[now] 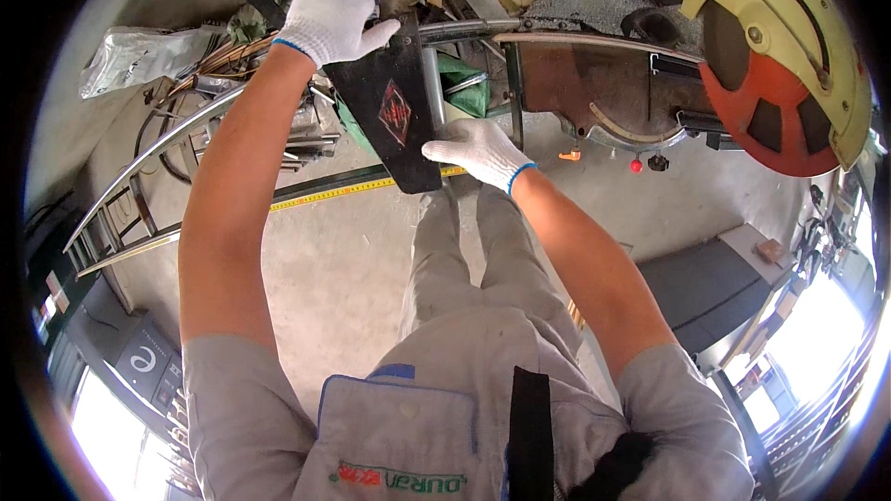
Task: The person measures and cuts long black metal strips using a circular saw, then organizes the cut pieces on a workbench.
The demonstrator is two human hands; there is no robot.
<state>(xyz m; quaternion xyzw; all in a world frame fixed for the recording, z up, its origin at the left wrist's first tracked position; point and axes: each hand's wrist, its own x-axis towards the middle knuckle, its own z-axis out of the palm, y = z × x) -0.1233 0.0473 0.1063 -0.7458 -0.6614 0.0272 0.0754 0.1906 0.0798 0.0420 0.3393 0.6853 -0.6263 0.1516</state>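
Observation:
A black, tapering machine cover [385, 107] with a red diamond emblem stands upright between my gloved hands. My left hand [329, 17], in a white knit glove, is closed over its upper left side, thumb stretched onto the black metal. The fingers hide what lies inside that grip. A bare metal tube [433, 83] runs along the cover's right edge. At the tube's near end my right hand [475, 150], also white-gloved, is closed, its thumb reaching the cover's edge. The fingertips are partly hidden behind the tube.
A yellow cut-off saw guard with a red blade cover [775, 116] stands at the right. Next to it hangs a tinted brown panel [585, 83]. A yellow measuring scale [339, 191] runs along a rail on the left. Plastic bags [144, 60] and scrap lie at the back.

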